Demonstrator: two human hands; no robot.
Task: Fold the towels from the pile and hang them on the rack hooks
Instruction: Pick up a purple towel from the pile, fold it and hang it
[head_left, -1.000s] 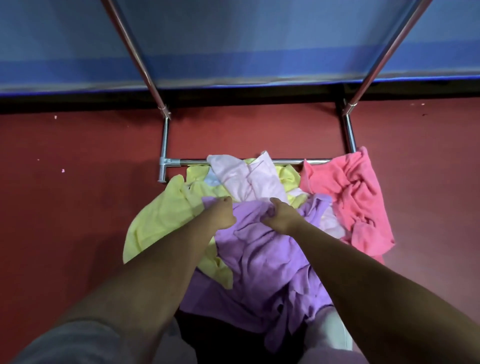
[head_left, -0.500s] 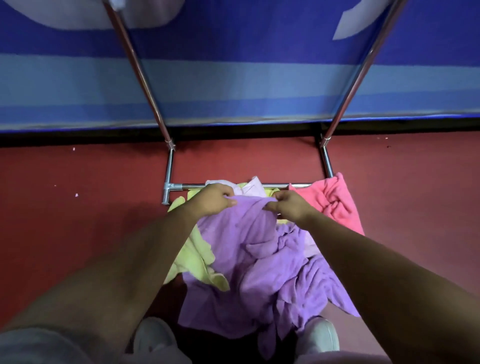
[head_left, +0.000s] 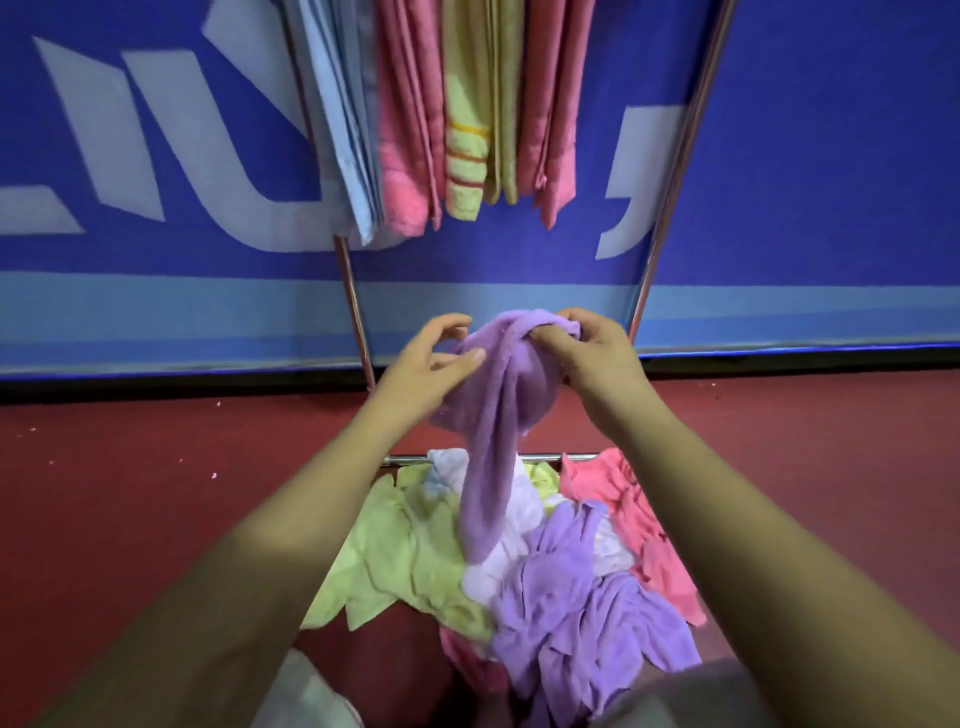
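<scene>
The metal rack (head_left: 670, 171) stands at the far side with folded towels (head_left: 467, 130) hanging from its top; the pile (head_left: 395, 561) of loose towels lies at its base. The purple towel (head_left: 498, 405) is held above the pile with its tail trailing down. The right hand (head_left: 597, 353) pinches its bunched top and the left hand (head_left: 436, 364) grips its left side with curled fingers.

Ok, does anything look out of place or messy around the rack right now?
The loose towels lie crumpled on the red floor, some draped over the rack's bottom bar. The hung towels look neat.
</scene>
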